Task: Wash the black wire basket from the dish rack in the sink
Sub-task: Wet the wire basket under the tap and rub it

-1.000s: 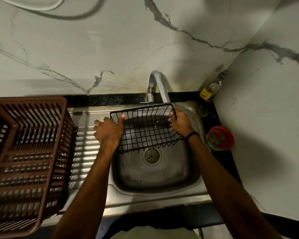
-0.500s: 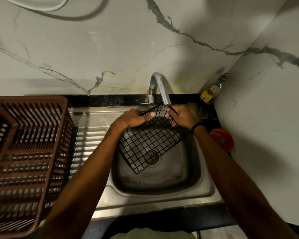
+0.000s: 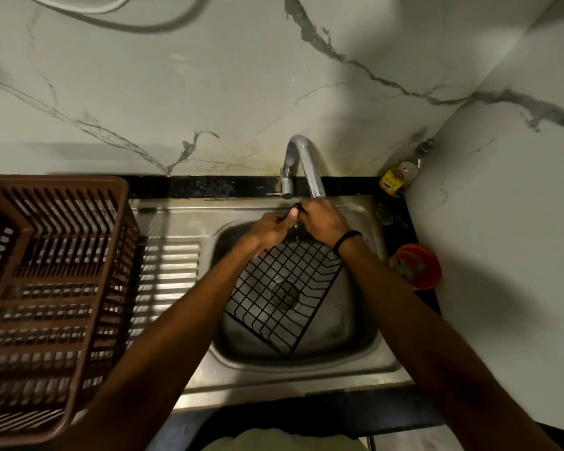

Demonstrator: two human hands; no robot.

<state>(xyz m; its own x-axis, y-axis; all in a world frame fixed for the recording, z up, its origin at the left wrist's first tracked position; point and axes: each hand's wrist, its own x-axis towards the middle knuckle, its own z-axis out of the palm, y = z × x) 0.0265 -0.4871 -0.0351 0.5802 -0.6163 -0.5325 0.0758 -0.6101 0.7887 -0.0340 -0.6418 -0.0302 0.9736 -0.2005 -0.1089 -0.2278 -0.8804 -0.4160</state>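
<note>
Rack point(image 3: 52, 288): brown, on the table point(image 3: 209, 187) at my left.
Sink point(image 3: 306, 382): steel, just right of the rack.
Basket point(image 3: 284, 294): black wire, tilted in the sink bowl over the drain, top corner raised under the tap point(image 3: 303, 164).
Left grip point(image 3: 271, 227): clenched on the basket's top corner.
Right grip point(image 3: 323, 219): curled round the same corner, touching my left.
Tub point(image 3: 415, 270): red, right of the sink.
</note>
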